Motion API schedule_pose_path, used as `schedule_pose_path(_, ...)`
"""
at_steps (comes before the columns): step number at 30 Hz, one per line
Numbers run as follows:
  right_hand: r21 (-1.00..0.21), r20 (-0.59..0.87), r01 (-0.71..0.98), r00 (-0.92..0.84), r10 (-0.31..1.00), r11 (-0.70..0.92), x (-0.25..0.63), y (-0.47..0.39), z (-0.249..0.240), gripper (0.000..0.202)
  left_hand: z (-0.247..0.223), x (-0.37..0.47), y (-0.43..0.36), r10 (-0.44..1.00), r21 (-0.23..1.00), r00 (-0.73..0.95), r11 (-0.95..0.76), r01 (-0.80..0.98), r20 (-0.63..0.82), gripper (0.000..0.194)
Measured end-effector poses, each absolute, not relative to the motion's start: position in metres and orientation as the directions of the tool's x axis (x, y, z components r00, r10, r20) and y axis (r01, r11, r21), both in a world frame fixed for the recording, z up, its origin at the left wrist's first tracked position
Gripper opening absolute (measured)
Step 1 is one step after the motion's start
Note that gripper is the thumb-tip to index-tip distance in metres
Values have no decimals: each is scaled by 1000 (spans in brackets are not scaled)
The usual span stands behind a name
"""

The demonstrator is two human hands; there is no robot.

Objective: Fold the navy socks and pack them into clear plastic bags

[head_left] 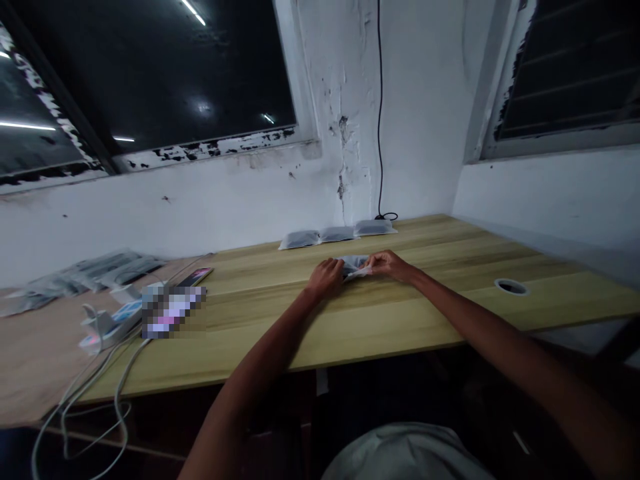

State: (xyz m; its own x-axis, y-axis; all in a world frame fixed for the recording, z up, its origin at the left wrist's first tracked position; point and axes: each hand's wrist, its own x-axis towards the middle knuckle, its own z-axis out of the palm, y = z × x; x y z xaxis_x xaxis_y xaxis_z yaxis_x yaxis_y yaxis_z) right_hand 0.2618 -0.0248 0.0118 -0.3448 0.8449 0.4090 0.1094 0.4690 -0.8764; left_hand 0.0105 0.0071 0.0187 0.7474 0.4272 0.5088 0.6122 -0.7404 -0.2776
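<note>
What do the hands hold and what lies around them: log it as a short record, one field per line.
Left hand: left hand on the near-left end of a pale packet; fingers' grip partly hidden
Right hand: right hand pinching the packet's right edge
Surface: wood-grain table
Far edge: three packets in a row by the wall
Left side: overlapping packets, power strip with plugs and cables
Right side: round opening in the tabletop
</note>
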Motion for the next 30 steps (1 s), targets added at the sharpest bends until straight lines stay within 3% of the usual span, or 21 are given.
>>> schedule_pose_path(2, -750, 531, 283, -281, 800, 597, 256, -27, 14, 30, 18, 11, 7, 424, -297, 738, -721, 626, 525, 13)
schedule_pose_path(5, -376, 695, 622, -301, 653, 687, 246, -32, 14, 17, 17, 12, 3, 378, -333, 751, -724, 604, 541, 12)
schedule_pose_path(7, -151, 687, 744, -395, 610, 651, 240, -33, 13, 8, 17, 15, -2, 325, -364, 784, -748, 555, 528, 12)
schedule_pose_path(10, 13, 626, 795, -480, 615, 607, 235, -33, 8, 5, 18, 20, -14, 256, -395, 847, -796, 458, 465, 17)
schedule_pose_path(14, -21, 631, 807, -447, 634, 591, 233, -33, 3, 6, 19, 25, -25, 244, -383, 859, -816, 432, 449, 26)
schedule_pose_path(22, -128, 684, 808, -348, 642, 575, 231, -31, 7, 11, 32, 27, -15, 273, -450, 890, -785, 426, 366, 21)
schedule_pose_path(30, -275, 719, 855, -122, 684, 441, 279, -6, 6, 8, 50, -5, 12, 340, -391, 802, -737, 551, 491, 19)
